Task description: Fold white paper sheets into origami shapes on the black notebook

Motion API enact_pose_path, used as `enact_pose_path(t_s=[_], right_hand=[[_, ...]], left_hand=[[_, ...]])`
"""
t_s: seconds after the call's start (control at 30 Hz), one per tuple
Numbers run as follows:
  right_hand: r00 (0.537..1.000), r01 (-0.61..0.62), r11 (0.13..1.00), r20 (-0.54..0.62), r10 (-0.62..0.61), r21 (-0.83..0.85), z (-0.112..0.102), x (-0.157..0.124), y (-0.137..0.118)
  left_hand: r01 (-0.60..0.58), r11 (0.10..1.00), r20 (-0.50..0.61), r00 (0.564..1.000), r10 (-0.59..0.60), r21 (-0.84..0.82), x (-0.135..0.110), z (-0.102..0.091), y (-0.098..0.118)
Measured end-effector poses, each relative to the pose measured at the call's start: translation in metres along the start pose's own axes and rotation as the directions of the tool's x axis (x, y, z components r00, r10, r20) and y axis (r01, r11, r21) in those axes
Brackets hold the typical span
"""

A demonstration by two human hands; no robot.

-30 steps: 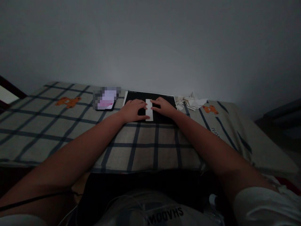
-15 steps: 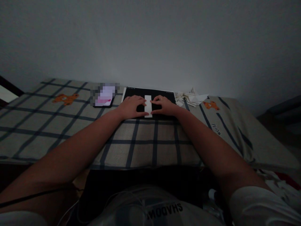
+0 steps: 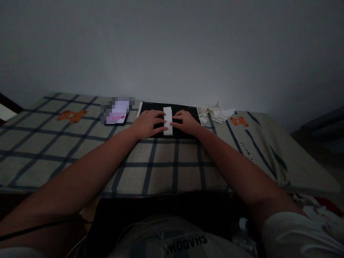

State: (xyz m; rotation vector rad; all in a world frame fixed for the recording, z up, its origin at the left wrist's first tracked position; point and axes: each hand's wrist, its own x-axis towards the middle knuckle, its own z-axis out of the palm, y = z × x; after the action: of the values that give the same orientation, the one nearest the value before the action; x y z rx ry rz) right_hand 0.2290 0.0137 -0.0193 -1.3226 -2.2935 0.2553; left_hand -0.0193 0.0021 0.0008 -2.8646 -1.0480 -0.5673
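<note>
A narrow strip of folded white paper (image 3: 167, 118) lies upright in view on a black notebook-like pad (image 3: 182, 134), its layers slightly offset along the right and lower edges. My left hand (image 3: 151, 123) holds the strip's left side with its fingertips, the fingers spaced and the thumb near the lower end. From the other side, my right hand (image 3: 186, 122) has its thumb on the strip's right edge about halfway up. Its index fingertip is just above the thumb, and the other fingers are curled.
A phone (image 3: 116, 114) with a lit, partly blurred screen lies to the left. Crumpled and folded paper scraps (image 3: 217, 113) sit right of the pad. A checked cloth (image 3: 161, 172) with bear prints covers the table, which stands against a grey wall (image 3: 172, 50).
The paper strip looks narrower, and an offset layer now shows at its edges. My right thumb has moved up from near the lower end to mid-height. The view has shifted slightly.
</note>
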Motion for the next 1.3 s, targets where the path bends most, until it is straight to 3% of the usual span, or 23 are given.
enact_pose_path(t_s=[0.17, 0.43, 0.53, 0.6, 0.67, 0.77, 0.87, 0.97, 1.17, 1.3], right_hand=[[0.995, -0.070, 0.989, -0.060, 0.078, 0.131, -0.004, 0.001, -0.009], [0.964, -0.219, 0.877, -0.046, 0.263, 0.428, -0.007, 0.003, -0.014], [0.944, -0.249, 0.803, -0.048, 0.325, 0.541, -0.010, 0.003, -0.013], [0.934, -0.246, 0.701, -0.029, 0.355, 0.670, -0.012, 0.003, -0.014], [0.939, -0.213, 0.572, 0.004, 0.344, 0.792, -0.013, 0.003, -0.016], [0.957, -0.180, 0.419, 0.061, 0.283, 0.890, -0.012, 0.003, -0.022], [0.967, -0.181, 0.345, 0.103, 0.233, 0.921, -0.009, 0.003, -0.027], [0.967, -0.188, 0.327, 0.116, 0.228, 0.926, -0.007, 0.002, -0.030], [0.963, -0.184, 0.382, 0.089, 0.253, 0.906, -0.009, -0.002, -0.035], [0.967, -0.204, 0.360, 0.131, 0.217, 0.911, -0.007, -0.002, -0.036]], left_hand=[[-0.016, 1.000, 0.005, 1.000, 0.016, -0.007, 0.000, -0.001, 0.000], [-0.015, 1.000, 0.038, 0.999, 0.015, -0.011, 0.001, -0.006, 0.006], [-0.011, 0.993, -0.067, 0.998, 0.003, -0.120, 0.002, -0.009, 0.007], [0.035, 0.967, -0.191, 0.978, -0.085, -0.251, 0.004, -0.010, 0.008], [0.136, 0.894, -0.265, 0.926, -0.267, -0.427, 0.005, -0.009, 0.012], [0.251, 0.671, -0.184, 0.842, -0.507, -0.698, 0.007, -0.005, 0.019], [0.212, 0.401, -0.067, 0.813, -0.578, -0.891, 0.010, 0.000, 0.026], [0.157, 0.224, -0.004, 0.811, -0.586, -0.962, 0.013, 0.003, 0.030], [0.159, 0.150, 0.053, 0.837, -0.545, -0.976, 0.012, 0.004, 0.032], [0.218, 0.197, 0.100, 0.873, -0.477, -0.956, 0.010, 0.001, 0.033]])
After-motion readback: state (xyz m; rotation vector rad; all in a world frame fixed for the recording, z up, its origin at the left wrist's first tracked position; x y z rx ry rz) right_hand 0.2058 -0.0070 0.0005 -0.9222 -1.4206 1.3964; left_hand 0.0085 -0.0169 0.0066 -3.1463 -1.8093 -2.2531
